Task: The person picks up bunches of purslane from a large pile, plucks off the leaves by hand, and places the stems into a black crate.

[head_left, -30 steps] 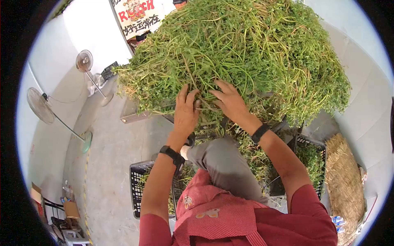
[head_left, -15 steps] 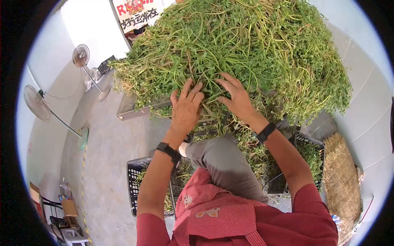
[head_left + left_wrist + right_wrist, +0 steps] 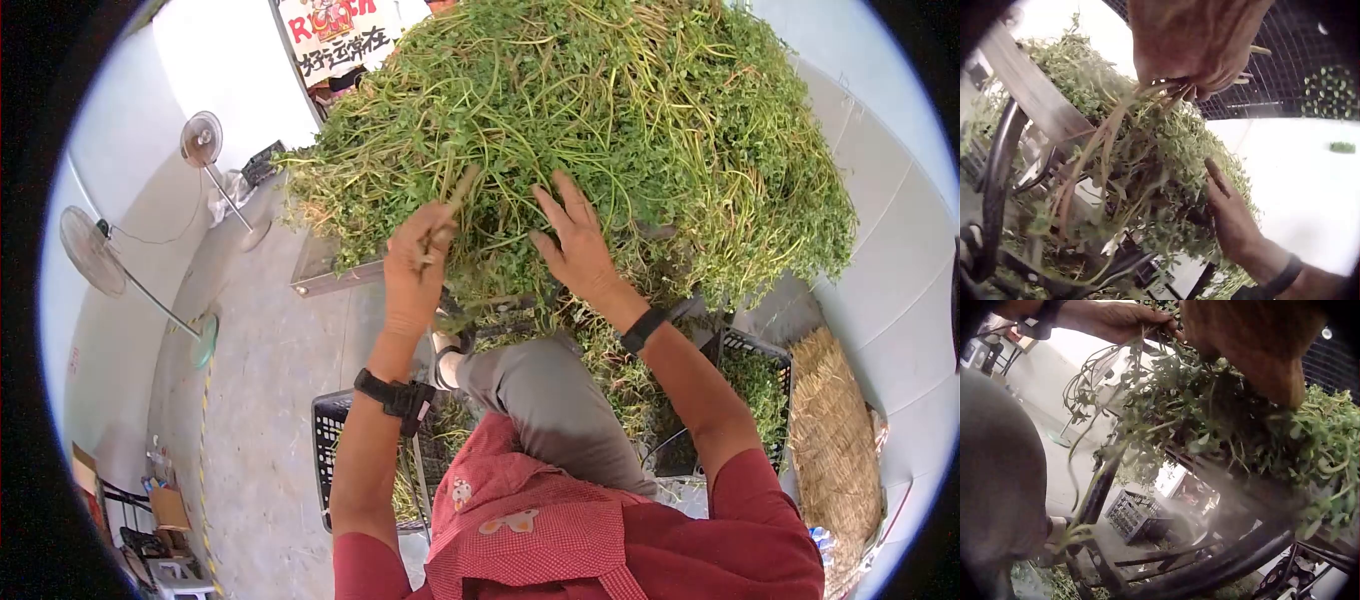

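Note:
A large heap of leafy green stems (image 3: pixel 600 110) fills the top of the head view. The left hand (image 3: pixel 415 262) is at the heap's lower left edge, its fingers curled round a few pale stems. In the left wrist view those stems (image 3: pixel 1107 134) hang down from under the left hand (image 3: pixel 1194 47). The right hand (image 3: pixel 582 252), fingers extended, touches the front of the heap. In the right wrist view the left hand (image 3: pixel 1125 324) pinches thin stems, and the right hand (image 3: pixel 1247 347) lies close over the leaves.
Black crates (image 3: pixel 335 420) (image 3: pixel 760 350) holding greens stand on the floor at both sides of the person's bent leg (image 3: pixel 550 400). Two standing fans (image 3: pixel 95 250) (image 3: pixel 203 140) are at the left. A straw bundle (image 3: pixel 835 430) lies at the right.
The left hand has moved left and slightly down, away from the right hand, with stems in its fingers. The right hand has stayed at the heap with its fingers more extended.

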`<state>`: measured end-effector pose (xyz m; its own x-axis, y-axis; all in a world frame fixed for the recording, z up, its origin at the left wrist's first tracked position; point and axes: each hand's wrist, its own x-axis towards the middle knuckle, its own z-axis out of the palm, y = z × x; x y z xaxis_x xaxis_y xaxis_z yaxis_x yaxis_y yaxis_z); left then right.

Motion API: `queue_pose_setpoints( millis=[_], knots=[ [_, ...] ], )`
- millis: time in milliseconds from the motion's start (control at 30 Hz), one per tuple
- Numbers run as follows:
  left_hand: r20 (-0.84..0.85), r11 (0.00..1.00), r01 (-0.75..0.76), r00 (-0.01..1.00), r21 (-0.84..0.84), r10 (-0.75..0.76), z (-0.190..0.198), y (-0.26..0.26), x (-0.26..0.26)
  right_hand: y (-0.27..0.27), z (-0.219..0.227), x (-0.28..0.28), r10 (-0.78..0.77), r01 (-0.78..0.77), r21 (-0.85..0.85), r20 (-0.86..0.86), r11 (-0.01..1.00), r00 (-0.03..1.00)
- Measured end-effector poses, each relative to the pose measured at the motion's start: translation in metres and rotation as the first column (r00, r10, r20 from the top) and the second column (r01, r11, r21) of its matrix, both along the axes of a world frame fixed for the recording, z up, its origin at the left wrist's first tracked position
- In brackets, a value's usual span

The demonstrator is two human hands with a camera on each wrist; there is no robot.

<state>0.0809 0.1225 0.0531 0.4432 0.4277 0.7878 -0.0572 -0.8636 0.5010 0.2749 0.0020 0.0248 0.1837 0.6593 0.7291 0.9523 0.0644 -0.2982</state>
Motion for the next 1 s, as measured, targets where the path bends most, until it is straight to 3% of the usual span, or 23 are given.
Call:
queue_pose_setpoints(
  millis=[33, 167, 233, 267, 333, 467, 533, 567, 600, 667, 700, 733, 800, 833, 867, 933, 967, 1000],
  knots=[
    [0.1, 0.953, 0.114, 0.991, -0.28, -0.089, 0.001, 0.0, -0.002, -0.001, 0.004, -0.006, -0.075, 0.072, 0.066, 0.043, 0.995, 0.996],
    [0.288, 0.928, 0.224, 0.948, -0.298, -0.137, 0.01, 0.006, -0.013, 0.004, 0.015, -0.019, -0.142, 0.144, 0.007, 0.22, 0.99, 0.965],
    [0.489, 0.886, 0.32, 0.863, -0.336, -0.126, 0.021, 0.006, -0.026, 0.013, 0.003, -0.01, -0.156, 0.178, -0.053, 0.278, 0.983, 0.948],
    [0.487, 0.885, 0.32, 0.864, -0.338, -0.126, 0.028, 0.004, -0.036, 0.017, -0.003, -0.005, -0.166, 0.213, -0.103, 0.344, 0.972, 0.924],
    [0.639, 0.811, 0.519, 0.726, -0.269, -0.253, 0.047, -0.007, -0.06, 0.019, -0.005, -0.006, -0.173, 0.209, -0.076, 0.331, 0.975, 0.928],
    [0.714, 0.825, 0.472, 0.689, -0.311, -0.126, 0.067, -0.041, -0.103, 0.019, -0.009, -0.005, -0.195, 0.229, -0.052, 0.362, 0.972, 0.912],
    [0.874, 0.589, 0.762, 0.449, -0.269, -0.183, 0.063, -0.043, -0.122, 0.019, -0.008, -0.005, -0.192, 0.222, -0.042, 0.357, 0.974, 0.914],
    [0.947, 0.354, 0.904, 0.299, -0.242, -0.115, 0.06, -0.045, -0.126, 0.019, -0.008, -0.005, -0.182, 0.205, -0.029, 0.351, 0.978, 0.918],
    [0.947, 0.352, 0.903, 0.3, -0.246, -0.11, 0.05, -0.047, -0.128, 0.017, -0.007, -0.005, -0.18, 0.205, -0.035, 0.351, 0.978, 0.919],
    [0.927, 0.123, 0.931, 0.357, -0.344, -0.115, 0.024, -0.055, -0.127, 0.013, -0.005, -0.008, -0.155, 0.173, -0.025, 0.327, 0.985, 0.932],
    [0.919, 0.078, 0.916, 0.39, -0.393, 0.048, 0.018, -0.062, -0.118, 0.012, -0.006, -0.006, -0.144, 0.162, -0.031, 0.323, 0.986, 0.935],
    [0.917, 0.072, 0.914, 0.395, -0.399, 0.058, 0.008, -0.067, -0.113, 0.009, -0.006, -0.006, -0.142, 0.164, -0.044, 0.32, 0.985, 0.937],
    [0.963, -0.164, 0.956, 0.258, -0.242, 0.085, -0.013, -0.074, -0.102, 0.002, -0.003, -0.005, -0.121, 0.134, -0.027, 0.277, 0.991, 0.953],
    [0.958, -0.216, 0.951, 0.255, -0.223, 0.133, -0.018, -0.079, -0.099, -0.001, -0.001, -0.004, -0.137, 0.149, -0.03, 0.246, 0.988, 0.96],
    [0.958, -0.222, 0.951, 0.251, -0.217, 0.137, -0.022, -0.083, -0.097, -0.009, 0.003, -0.002, -0.141, 0.154, -0.035, 0.251, 0.987, 0.958],
    [0.942, -0.253, 0.95, 0.245, -0.185, 0.231, -0.033, -0.09, -0.092, -0.028, 0.019, 0.006, -0.063, 0.063, -0.002, 0.007, 0.998, 0.998],
    [0.957, -0.29, 0.947, 0.206, -0.142, 0.206, -0.039, -0.093, -0.09, -0.038, 0.02, 0.009, -0.098, 0.087, 0.16, 0.066, 0.983, 0.993],
    [0.957, -0.29, 0.947, 0.201, -0.135, 0.209, -0.042, -0.098, -0.085, -0.052, 0.024, 0.011, -0.097, 0.085, 0.156, 0.072, 0.984, 0.993]
  ],
)
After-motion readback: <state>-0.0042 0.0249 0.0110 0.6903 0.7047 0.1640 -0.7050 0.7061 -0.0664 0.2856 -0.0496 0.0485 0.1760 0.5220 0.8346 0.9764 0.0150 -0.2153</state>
